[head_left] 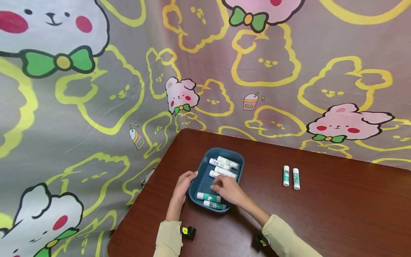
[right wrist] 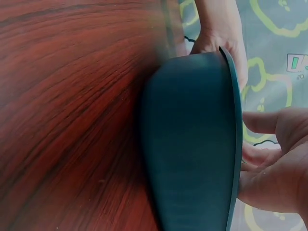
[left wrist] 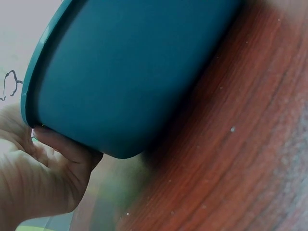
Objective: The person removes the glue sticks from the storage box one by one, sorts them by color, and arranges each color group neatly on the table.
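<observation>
- container: one rounded-rectangular dark blue plastic bin (head_left: 219, 152), open-topped, rimmed, standing on the table near its left edge.
- contents, far end: four slim white cylindrical tubes (head_left: 228, 162) with printed labels, lying roughly crosswise in two pairs; the nearest is partly hidden by the right hand.
- contents, near end: two green-and-white cylindrical tubes (head_left: 208, 197), lying crosswise side by side, the nearer one close to the near wall. bare bin floor shows between the two groups.
- outside the bin: two further green-labelled tubes with white ends (head_left: 296, 179), lying side by side and apart on the table, well to the right of the bin, lengthwise away from the person.
- left hand (head_left: 184, 184): at the bin's left side, clamped on the rim and wall; the left wrist view shows a digit pressed along the outer wall under the rim.
- right hand (head_left: 227, 189): reaching in over the right rim, above the bin floor between the two groups; fingers loosely bent, thumb and fingers apart in the right wrist view, fingertips there hidden behind the rim.
- attire: cream long sleeves (head_left: 168, 237); a small black device (head_left: 188, 232) at each wrist.
- support: reddish-brown wood-grain table (head_left: 346, 192).
- backdrop: grey-pink fabric (head_left: 273, 98) printed with yellow outlines, rabbit heads and drink cups.
</observation>
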`<state>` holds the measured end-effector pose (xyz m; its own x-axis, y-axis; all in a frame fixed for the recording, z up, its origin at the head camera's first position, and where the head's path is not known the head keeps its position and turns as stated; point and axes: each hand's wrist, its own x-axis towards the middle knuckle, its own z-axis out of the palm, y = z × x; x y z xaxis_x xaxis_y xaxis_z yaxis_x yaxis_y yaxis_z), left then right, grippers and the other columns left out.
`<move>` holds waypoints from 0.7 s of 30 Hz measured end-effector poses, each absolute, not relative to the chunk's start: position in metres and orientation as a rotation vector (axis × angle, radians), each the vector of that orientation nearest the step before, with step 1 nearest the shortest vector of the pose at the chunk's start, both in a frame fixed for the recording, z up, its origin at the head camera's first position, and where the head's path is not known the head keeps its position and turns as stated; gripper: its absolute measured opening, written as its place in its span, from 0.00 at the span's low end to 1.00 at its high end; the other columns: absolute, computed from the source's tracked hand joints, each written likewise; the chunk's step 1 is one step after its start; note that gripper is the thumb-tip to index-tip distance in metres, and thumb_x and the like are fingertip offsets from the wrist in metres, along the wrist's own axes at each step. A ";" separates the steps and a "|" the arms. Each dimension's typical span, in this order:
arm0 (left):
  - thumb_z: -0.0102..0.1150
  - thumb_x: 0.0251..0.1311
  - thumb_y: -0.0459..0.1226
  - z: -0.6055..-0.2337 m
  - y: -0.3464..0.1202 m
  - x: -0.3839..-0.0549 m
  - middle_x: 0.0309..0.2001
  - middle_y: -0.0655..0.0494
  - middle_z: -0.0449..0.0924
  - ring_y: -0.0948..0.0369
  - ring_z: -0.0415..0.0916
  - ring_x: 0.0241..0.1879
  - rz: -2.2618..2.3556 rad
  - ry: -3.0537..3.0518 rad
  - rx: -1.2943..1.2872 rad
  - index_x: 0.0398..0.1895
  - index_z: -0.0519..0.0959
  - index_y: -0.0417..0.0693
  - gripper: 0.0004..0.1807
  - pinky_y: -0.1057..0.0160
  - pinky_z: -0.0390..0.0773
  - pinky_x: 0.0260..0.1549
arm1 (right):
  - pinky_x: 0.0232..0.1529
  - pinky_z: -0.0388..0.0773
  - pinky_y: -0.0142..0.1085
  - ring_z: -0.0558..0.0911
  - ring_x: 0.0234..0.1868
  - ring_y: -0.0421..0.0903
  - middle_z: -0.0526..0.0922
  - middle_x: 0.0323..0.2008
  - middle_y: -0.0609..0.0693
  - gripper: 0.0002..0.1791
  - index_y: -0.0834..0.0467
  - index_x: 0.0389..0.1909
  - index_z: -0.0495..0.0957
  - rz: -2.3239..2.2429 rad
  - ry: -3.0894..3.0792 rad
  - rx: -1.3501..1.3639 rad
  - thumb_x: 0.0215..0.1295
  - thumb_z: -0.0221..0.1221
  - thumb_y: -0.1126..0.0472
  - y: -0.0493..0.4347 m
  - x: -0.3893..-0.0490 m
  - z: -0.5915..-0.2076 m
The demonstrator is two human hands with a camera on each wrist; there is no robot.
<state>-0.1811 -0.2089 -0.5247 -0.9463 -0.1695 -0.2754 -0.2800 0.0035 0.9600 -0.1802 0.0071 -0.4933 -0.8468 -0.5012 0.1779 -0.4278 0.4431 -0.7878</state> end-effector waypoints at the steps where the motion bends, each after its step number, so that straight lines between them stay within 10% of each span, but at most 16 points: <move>1: 0.59 0.74 0.41 -0.527 -0.209 -0.182 0.25 0.55 0.72 0.59 0.71 0.29 2.106 2.169 -0.492 0.33 0.78 0.33 0.18 0.62 0.71 0.31 | 0.35 0.76 0.38 0.76 0.30 0.37 0.81 0.27 0.44 0.03 0.61 0.35 0.83 -1.374 2.595 -0.835 0.65 0.66 0.65 0.006 -0.181 -0.494; 21: 0.60 0.72 0.41 -0.530 -0.209 -0.182 0.23 0.57 0.72 0.61 0.71 0.26 2.145 2.160 -0.484 0.29 0.78 0.38 0.16 0.65 0.70 0.28 | 0.34 0.78 0.38 0.80 0.30 0.40 0.84 0.30 0.49 0.10 0.64 0.39 0.83 -1.172 2.458 -0.804 0.65 0.69 0.61 -0.006 -0.190 -0.498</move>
